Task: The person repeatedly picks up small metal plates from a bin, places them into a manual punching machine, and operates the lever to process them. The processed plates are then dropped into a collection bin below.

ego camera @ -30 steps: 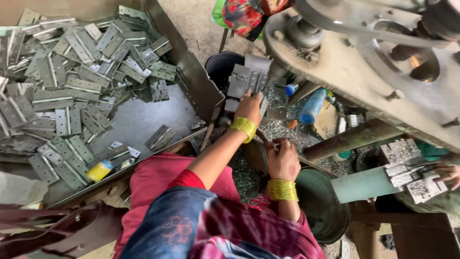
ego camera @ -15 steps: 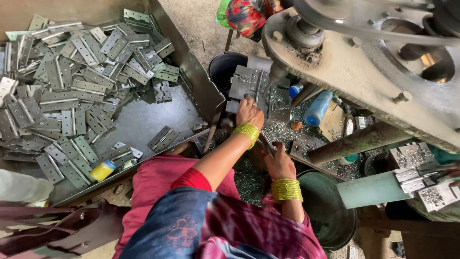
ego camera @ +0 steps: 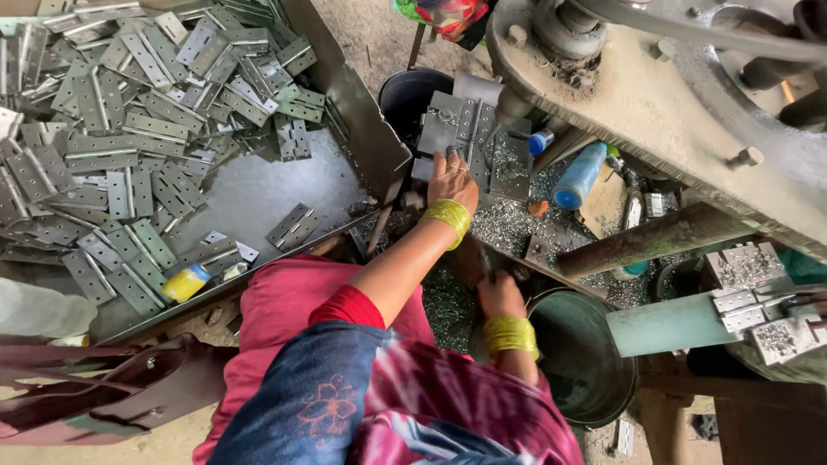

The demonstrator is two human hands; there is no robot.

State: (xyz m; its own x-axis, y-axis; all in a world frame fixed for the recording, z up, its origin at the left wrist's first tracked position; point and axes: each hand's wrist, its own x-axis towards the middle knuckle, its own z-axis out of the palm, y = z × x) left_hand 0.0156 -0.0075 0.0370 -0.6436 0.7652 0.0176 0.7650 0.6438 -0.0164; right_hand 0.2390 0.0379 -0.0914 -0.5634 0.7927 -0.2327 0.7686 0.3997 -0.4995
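Observation:
My left hand, with yellow bangles at the wrist, reaches forward onto a grey metal hinge plate. That plate lies among other hinges on the press bed, under the big machine head. The fingers press on the plate's near edge. My right hand, also with yellow bangles, sits lower, beside a green bucket. Its fingers curl round a dark rod-like handle. Metal chips cover the bed around both hands.
A large metal tray at left holds a heap of grey hinges. A blue bottle and a rusty bar lie right of the bed. More punched parts sit at far right, a brown bag bottom left.
The view has shifted slightly. Both hands stay in nearly the same places, the left on the hinge plates and the right on the handle.

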